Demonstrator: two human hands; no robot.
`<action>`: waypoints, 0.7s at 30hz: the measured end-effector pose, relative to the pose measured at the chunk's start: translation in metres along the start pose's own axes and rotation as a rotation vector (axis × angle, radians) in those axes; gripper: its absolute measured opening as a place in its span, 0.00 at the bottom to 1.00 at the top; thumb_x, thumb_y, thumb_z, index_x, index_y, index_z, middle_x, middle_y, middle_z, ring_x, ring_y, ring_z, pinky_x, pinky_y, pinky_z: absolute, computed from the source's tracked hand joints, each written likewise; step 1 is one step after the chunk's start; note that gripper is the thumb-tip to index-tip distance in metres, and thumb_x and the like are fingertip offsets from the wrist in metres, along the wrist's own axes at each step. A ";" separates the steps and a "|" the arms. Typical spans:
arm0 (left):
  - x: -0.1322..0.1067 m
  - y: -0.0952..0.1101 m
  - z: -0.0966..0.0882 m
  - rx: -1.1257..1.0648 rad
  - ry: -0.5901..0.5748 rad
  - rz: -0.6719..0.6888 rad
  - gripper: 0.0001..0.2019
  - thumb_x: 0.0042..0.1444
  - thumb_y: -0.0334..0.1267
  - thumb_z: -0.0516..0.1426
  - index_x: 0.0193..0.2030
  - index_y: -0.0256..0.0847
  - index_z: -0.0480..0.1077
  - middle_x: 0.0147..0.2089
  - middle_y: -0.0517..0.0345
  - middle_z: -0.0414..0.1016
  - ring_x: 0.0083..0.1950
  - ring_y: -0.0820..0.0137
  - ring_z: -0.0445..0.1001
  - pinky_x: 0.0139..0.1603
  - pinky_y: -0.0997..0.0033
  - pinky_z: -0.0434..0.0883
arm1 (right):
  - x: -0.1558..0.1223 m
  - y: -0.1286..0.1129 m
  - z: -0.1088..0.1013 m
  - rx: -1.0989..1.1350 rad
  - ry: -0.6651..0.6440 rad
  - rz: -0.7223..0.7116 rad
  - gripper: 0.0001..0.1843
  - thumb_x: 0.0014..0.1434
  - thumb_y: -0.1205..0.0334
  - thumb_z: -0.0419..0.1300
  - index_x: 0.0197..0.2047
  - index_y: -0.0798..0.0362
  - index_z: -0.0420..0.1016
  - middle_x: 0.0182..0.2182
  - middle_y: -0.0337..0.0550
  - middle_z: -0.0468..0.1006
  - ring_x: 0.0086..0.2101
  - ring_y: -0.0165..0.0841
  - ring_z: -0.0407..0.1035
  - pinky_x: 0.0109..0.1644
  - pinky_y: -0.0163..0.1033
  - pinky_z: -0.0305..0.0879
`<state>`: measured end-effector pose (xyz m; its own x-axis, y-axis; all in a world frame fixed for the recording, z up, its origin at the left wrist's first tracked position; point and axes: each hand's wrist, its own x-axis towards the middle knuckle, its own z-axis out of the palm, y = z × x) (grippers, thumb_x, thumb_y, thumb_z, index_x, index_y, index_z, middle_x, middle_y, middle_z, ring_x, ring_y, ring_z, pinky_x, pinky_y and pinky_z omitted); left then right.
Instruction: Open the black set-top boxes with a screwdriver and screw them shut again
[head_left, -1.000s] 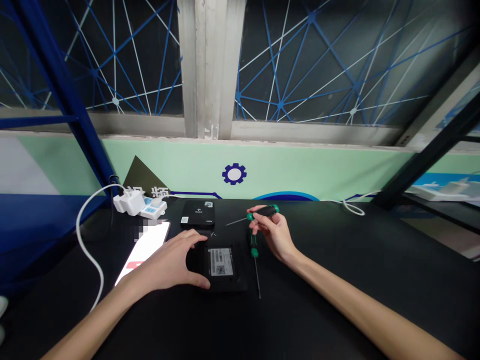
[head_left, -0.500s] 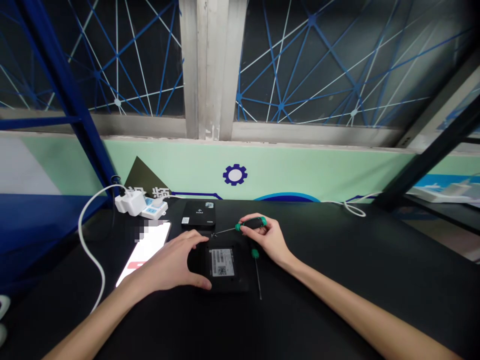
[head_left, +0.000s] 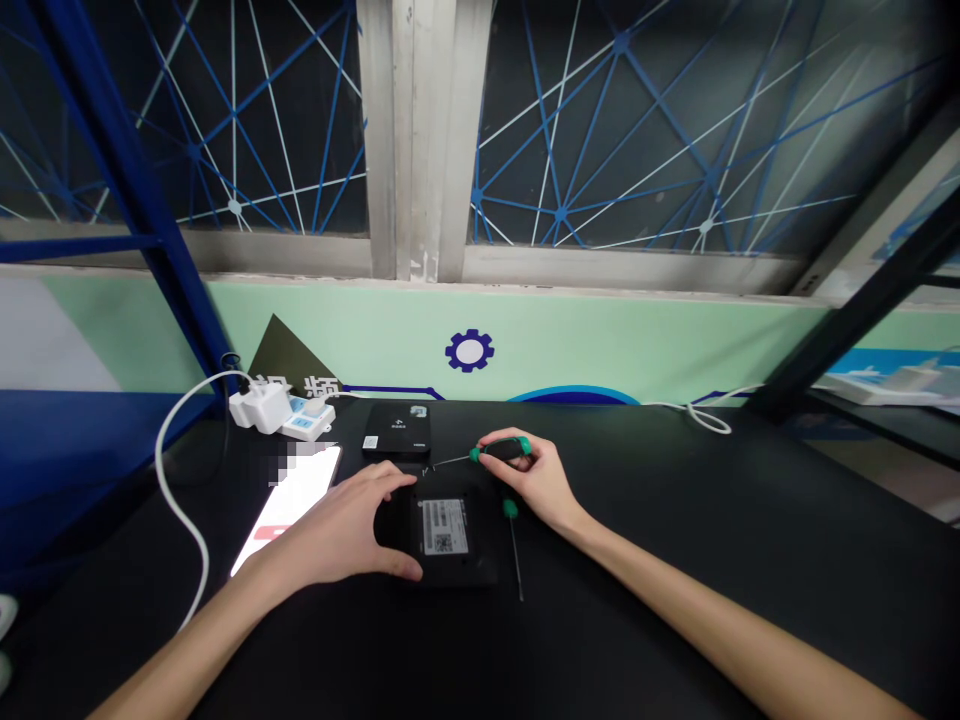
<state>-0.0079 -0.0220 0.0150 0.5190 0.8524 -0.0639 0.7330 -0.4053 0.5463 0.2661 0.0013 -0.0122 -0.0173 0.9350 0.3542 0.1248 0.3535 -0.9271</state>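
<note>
A black set-top box (head_left: pixel 480 565) lies on the black table with its white printed label (head_left: pixel 445 527) facing up. My left hand (head_left: pixel 352 525) grips its left side, thumb at the near corner and fingertips at the far one. In my right hand (head_left: pixel 536 475) is a screwdriver (head_left: pixel 502 450) with a green and black handle, held almost level and pointing left. Its tip is beside a few small screws (head_left: pixel 427 469) just beyond the box's far edge. A second screwdriver (head_left: pixel 514 550) lies to the right of the box, its handle partly under my right hand.
Another black box (head_left: pixel 397 430) with small stickers sits farther back. A phone with a bright screen (head_left: pixel 289 505) lies left, partly behind my left forearm. Beyond it are a white power strip with plugs (head_left: pixel 281 408) and a looping white cable (head_left: pixel 184 510). A wall and windows border the table's back.
The screwdriver in my right hand has shifted very slightly left. My left hand and the box keep their places.
</note>
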 end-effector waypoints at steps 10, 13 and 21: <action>0.000 0.001 -0.001 -0.018 -0.012 0.024 0.44 0.41 0.64 0.67 0.65 0.50 0.65 0.60 0.54 0.68 0.53 0.55 0.73 0.47 0.61 0.72 | 0.000 -0.004 -0.002 0.005 -0.071 -0.005 0.10 0.50 0.57 0.71 0.35 0.52 0.81 0.34 0.44 0.83 0.30 0.34 0.74 0.29 0.36 0.67; 0.000 0.002 -0.001 -0.023 -0.022 0.023 0.44 0.40 0.64 0.67 0.65 0.50 0.65 0.59 0.54 0.68 0.54 0.55 0.72 0.47 0.61 0.73 | 0.000 -0.005 -0.002 0.006 -0.076 -0.005 0.11 0.49 0.57 0.72 0.34 0.52 0.81 0.33 0.44 0.82 0.30 0.35 0.74 0.28 0.36 0.68; 0.001 0.002 -0.002 -0.035 -0.012 0.022 0.43 0.43 0.63 0.66 0.65 0.51 0.65 0.60 0.53 0.68 0.53 0.55 0.73 0.49 0.58 0.72 | 0.000 -0.004 -0.002 0.059 -0.038 0.010 0.13 0.48 0.54 0.73 0.33 0.52 0.81 0.32 0.45 0.82 0.28 0.34 0.73 0.26 0.36 0.66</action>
<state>-0.0068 -0.0214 0.0172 0.5397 0.8396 -0.0613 0.7057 -0.4115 0.5767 0.2674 0.0002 -0.0086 -0.0545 0.9384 0.3413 0.0665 0.3445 -0.9364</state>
